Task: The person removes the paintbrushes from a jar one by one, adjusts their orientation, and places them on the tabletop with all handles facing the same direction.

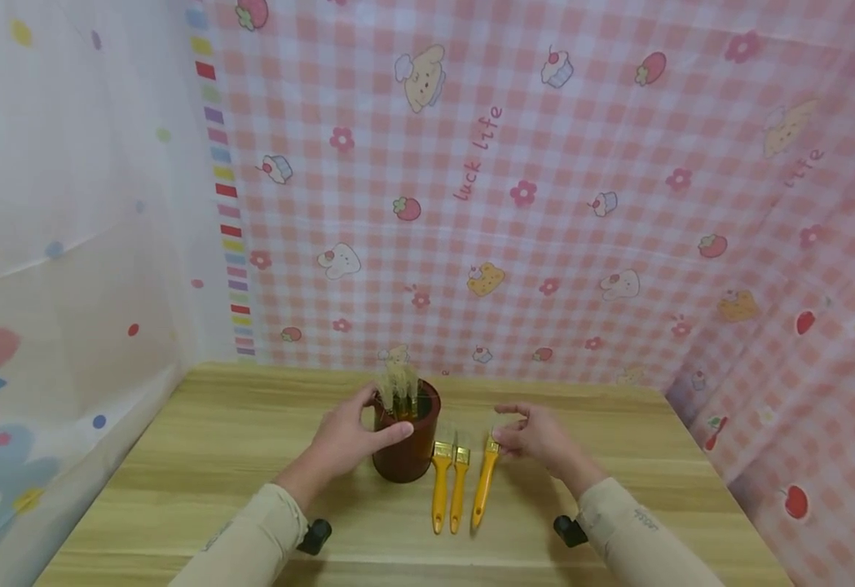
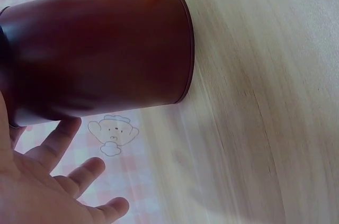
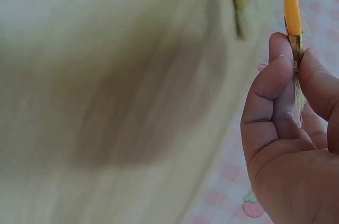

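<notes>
My left hand holds a dark reddish-brown cylindrical cup, thumb over the front of its rim and fingers along its left side. Several brushes stand in the cup with pale bristles up. My right hand pinches a flat paintbrush with a yellow-orange handle. In the right wrist view, thumb and fingertips close on its brass-coloured ferrule, and the handle points away from the palm. Between cup and right hand, two similar paintbrushes, one nearer the cup and one beside it, lie bristles toward the back.
A light wood-grain table carries everything. Behind it hangs a pink checked curtain with cartoon prints, and a white printed curtain hangs at the left. Black wrist mounts show below the sleeves.
</notes>
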A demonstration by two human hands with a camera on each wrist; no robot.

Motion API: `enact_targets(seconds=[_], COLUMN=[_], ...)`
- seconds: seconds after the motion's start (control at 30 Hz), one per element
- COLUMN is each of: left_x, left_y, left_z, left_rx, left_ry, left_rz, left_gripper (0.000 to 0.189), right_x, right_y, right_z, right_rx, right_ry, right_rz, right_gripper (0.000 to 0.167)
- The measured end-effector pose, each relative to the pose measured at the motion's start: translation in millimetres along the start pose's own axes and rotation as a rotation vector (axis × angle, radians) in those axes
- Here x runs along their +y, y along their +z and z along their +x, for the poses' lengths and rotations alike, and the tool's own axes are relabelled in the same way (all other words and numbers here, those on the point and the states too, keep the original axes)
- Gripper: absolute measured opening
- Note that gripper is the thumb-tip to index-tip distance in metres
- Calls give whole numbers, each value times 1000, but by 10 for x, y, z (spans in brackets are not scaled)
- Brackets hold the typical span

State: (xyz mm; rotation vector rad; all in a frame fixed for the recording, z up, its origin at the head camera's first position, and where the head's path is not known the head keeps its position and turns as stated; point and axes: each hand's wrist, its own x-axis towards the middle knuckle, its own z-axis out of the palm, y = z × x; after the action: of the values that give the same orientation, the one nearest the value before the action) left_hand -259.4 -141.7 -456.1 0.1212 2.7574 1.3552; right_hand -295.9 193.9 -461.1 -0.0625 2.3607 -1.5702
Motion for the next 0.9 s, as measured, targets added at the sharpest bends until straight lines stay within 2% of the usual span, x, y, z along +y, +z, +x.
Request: enact_targets(seconds=[0.2,0.43,0.67,0.9], left_x=[-13,18,18,15], left_y=[8,-9,-25,-18], left_z=[-2,-13,-18,-2], left_rx=[4,5,6,0], left_ry=[7,8,-2,8], left_rz=[8,1,2,11], left_gripper=[112,112,113,113], right_x=[115,153,198,202], right_y=[118,182,232,267], right_z=[37,76,128,155], right_rx=[4,5,-28,10], right_ry=[-28,-10,-13,6], right_rz=[-43,-67,-88,-94], right_gripper=[56,55,53,52])
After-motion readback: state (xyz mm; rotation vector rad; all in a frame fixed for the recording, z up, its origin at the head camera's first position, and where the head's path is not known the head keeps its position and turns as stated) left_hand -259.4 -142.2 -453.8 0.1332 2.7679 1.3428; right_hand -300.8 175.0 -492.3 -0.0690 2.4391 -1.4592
